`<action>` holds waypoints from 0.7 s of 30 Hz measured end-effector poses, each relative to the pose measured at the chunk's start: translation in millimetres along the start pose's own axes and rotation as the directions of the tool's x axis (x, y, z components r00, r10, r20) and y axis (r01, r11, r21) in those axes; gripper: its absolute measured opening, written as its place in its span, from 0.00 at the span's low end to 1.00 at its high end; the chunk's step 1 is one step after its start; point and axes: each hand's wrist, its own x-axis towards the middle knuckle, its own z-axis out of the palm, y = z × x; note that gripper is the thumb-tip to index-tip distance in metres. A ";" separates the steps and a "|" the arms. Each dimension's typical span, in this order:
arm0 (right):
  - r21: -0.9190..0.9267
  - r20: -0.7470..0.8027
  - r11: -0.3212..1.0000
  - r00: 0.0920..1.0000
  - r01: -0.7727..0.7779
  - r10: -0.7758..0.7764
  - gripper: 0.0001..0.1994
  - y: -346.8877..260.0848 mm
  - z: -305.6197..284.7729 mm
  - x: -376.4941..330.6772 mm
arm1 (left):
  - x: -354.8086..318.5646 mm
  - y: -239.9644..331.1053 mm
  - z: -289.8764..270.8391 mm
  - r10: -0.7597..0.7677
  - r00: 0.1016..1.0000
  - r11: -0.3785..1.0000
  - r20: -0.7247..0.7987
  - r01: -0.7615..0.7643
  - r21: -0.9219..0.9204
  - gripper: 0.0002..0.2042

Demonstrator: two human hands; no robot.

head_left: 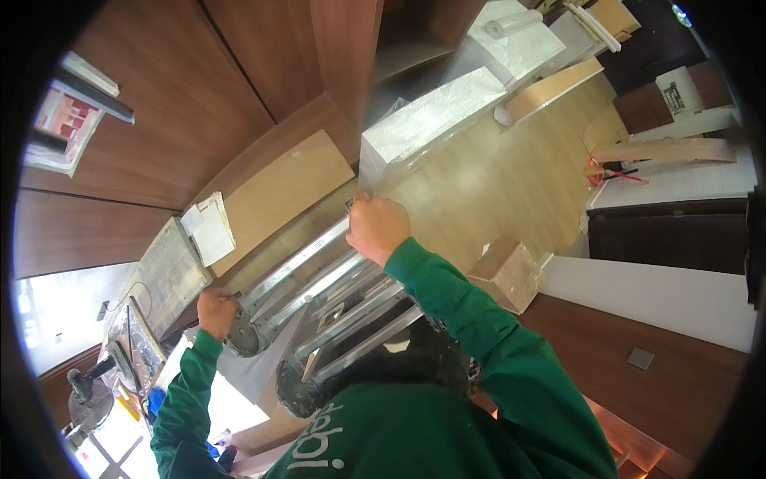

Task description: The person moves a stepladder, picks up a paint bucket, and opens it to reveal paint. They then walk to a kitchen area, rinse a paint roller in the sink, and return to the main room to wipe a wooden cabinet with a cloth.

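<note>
While both fists clamp it, left hand (pixel 217 310) and right hand (pixel 377 227): shiny silver metal ladder (pixel 335 299).

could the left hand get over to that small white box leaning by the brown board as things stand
Probably yes. The left hand grips the lower end of the metal ladder, and the small white box sits just beyond it with nothing visible between. It would have to let go of the ladder first.

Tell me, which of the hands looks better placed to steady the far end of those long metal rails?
The right hand, I think. It is closed around the far end of the metal rails, arm stretched out. The left hand sits at the near end, by the round dark foot, so it would have to travel.
</note>
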 end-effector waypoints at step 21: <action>-0.036 0.052 0.965 0.965 0.259 -0.257 0.13 10.7 -6.9 1.6 | 6.6 -8.2 -3.7 0.456 0.844 0.752 -0.280 -0.197 0.629 0.18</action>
